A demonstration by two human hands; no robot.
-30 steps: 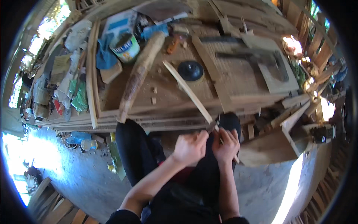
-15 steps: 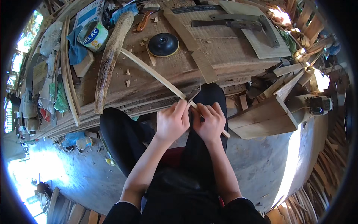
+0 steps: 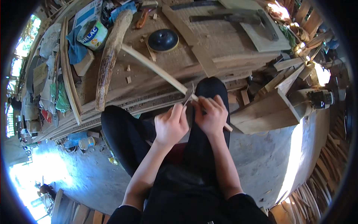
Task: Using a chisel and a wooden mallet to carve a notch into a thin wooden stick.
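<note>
A long pale wooden stick (image 3: 156,71) slants from the workbench (image 3: 149,87) down to my hands, and its short end emerges below my right hand (image 3: 212,114). The fingers of that hand are wrapped round the stick. My left hand (image 3: 171,125) is closed on a small dark metal blade (image 3: 189,97), which lies across the stick just ahead of my right fingers. What sort of handle the blade has is hidden in my fist. A thin shaving seems to curl up by the blade. Both hands are over my right thigh, close to the bench edge.
On the bench are a rough branch-like piece (image 3: 113,56), a round black pad (image 3: 163,40), a printed tin (image 3: 93,34), an orange-handled tool (image 3: 143,18), and a dark metal square (image 3: 266,26) on a thin board. A wooden block (image 3: 266,114) and a jar (image 3: 320,99) stand to the right.
The blade has turned steeper and shifted slightly back along the stick toward me. A thin curl now shows beside it. My left hand has dropped slightly; the view has shifted a little.
</note>
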